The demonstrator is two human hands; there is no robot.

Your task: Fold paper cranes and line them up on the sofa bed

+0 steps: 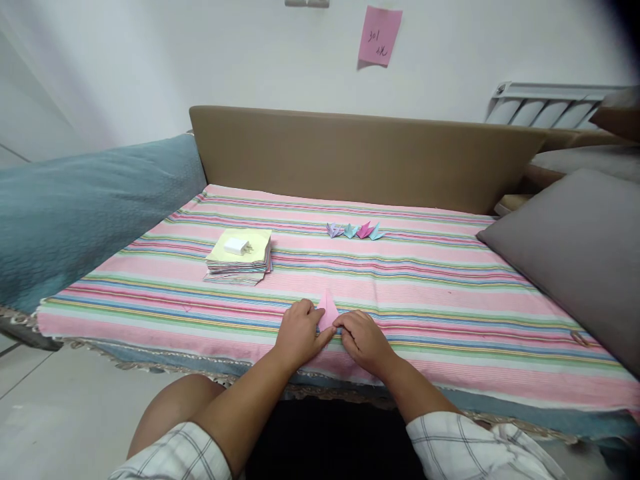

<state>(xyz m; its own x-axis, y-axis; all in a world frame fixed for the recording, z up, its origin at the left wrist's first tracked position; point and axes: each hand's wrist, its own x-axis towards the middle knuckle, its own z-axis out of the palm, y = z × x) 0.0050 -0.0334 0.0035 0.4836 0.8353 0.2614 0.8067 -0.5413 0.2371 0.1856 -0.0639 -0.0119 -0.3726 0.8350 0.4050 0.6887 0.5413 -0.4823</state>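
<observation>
On the striped cloth [425,293] in the head view, near its front edge, touching the folded pink paper [327,308] from the left with the left hand [299,333], thumb and index finger apart. Pinching its lower right part between the fingertips of the right hand [365,341]. Facing, farther back, a row of four small folded paper figures [365,231]. Having, off to the left, a stack of paper sheets [237,270] beneath a white plug adapter [235,247].

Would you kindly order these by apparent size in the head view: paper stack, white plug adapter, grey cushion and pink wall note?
Grey cushion
Paper stack
Pink wall note
White plug adapter
</observation>
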